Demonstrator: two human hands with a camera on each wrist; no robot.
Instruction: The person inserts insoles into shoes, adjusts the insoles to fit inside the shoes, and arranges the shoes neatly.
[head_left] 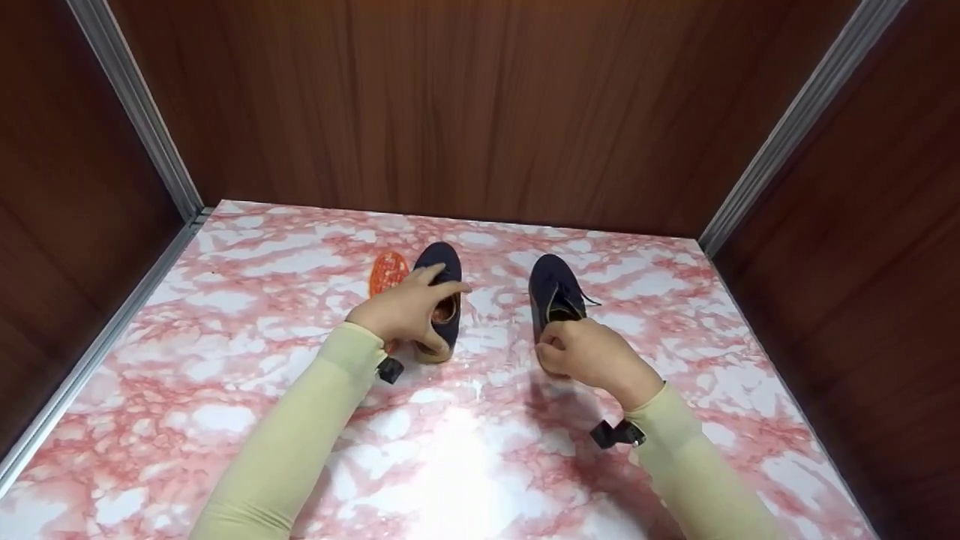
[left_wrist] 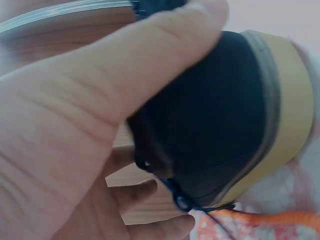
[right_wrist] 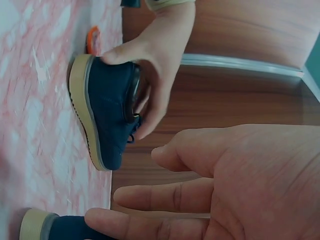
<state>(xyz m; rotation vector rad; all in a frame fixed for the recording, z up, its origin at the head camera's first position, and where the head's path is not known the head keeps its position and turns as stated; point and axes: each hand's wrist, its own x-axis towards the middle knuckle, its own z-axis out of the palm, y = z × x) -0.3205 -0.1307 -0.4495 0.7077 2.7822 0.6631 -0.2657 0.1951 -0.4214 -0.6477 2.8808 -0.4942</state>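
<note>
Two dark navy lace-up shoes with tan soles stand apart on the marbled surface, toes pointing away. Over the left shoe (head_left: 441, 255) arches my left hand (head_left: 401, 311), its thumb at the heel and its spread fingers across the opening by the laces. In the right wrist view that thumb meets the heel of the shoe (right_wrist: 107, 85). My right hand (head_left: 592, 352) hovers at the heel end of the right shoe (head_left: 551, 277), fingers loosely bent and holding nothing. One finger overlaps that shoe's heel (right_wrist: 37, 225) in the right wrist view.
A flat orange insole-shaped piece (head_left: 388, 271) lies left of the left shoe, partly hidden by my left hand. A loose lace (head_left: 591, 300) trails off the right shoe. Brown wood-grain panels (head_left: 450, 112) wall the red-and-white marbled surface (head_left: 225, 360) at the back and both sides.
</note>
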